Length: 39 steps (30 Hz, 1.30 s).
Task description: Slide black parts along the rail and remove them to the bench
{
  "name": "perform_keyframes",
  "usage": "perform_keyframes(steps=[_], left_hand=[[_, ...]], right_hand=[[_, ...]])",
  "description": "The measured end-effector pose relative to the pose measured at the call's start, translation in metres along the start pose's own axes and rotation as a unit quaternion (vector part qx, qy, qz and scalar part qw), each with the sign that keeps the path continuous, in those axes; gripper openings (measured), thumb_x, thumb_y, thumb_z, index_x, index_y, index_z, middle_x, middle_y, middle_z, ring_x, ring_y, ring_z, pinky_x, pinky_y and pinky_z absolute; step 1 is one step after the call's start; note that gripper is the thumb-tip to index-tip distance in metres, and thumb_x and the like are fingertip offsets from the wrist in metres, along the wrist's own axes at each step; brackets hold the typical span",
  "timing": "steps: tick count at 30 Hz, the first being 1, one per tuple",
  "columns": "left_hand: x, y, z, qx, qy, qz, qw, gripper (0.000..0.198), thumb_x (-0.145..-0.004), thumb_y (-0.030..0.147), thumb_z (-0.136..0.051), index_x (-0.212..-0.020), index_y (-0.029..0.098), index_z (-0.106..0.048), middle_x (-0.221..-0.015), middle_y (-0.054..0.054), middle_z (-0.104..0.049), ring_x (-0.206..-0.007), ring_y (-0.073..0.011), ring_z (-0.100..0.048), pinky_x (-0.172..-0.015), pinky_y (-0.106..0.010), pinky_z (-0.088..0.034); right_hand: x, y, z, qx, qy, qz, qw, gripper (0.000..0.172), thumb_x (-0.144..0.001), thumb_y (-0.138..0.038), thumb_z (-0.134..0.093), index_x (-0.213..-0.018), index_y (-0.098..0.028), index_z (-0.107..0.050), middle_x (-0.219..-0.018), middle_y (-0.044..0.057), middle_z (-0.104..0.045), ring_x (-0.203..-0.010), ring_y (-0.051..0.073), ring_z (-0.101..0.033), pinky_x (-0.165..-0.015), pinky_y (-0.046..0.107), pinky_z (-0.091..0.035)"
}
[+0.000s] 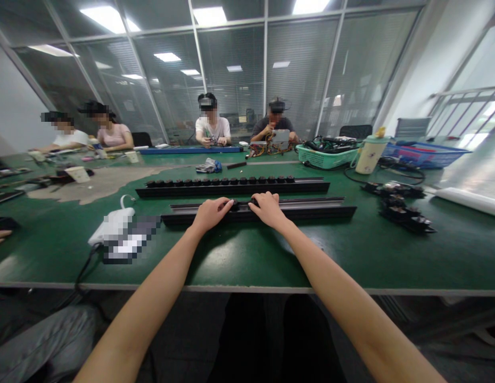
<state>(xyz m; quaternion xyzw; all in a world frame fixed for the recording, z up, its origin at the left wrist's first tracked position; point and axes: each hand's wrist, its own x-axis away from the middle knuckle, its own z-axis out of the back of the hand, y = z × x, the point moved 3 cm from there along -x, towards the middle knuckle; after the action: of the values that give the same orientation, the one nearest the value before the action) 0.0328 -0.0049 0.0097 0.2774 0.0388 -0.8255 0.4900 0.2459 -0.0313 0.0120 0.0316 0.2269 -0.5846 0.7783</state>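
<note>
A long black rail lies across the green table in front of me. Over its middle, my left hand pinches a small black part at the channel. My right hand is closed just to the right, its fingertips on another small black part that they mostly cover. Behind it, parallel, lies a second black rail with several round black parts in a row along it.
Loose black parts lie at the right. A green basket, a blue basket and a yellow cup stand behind them. A white device is at left. Several people sit across the table; another person's hand shows far left.
</note>
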Motion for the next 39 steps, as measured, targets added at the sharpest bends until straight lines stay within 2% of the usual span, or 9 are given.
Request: perform_keyframes(steps=[39], left_hand=[[0.0, 0.0027, 0.002, 0.013, -0.004, 0.006, 1.0, 0.057, -0.101, 0.065, -0.038, -0.109, 0.024, -0.077, -0.079, -0.006, -0.075, -0.074, -0.0235, -0.068, -0.068, -0.031, -0.042]], right_hand=[[-0.0009, 0.01, 0.006, 0.0, -0.001, -0.004, 1.0, 0.029, -0.1, -0.034, -0.048, -0.114, -0.016, -0.067, -0.115, 0.014, -0.073, -0.11, 0.029, -0.055, -0.091, 0.04, -0.029]])
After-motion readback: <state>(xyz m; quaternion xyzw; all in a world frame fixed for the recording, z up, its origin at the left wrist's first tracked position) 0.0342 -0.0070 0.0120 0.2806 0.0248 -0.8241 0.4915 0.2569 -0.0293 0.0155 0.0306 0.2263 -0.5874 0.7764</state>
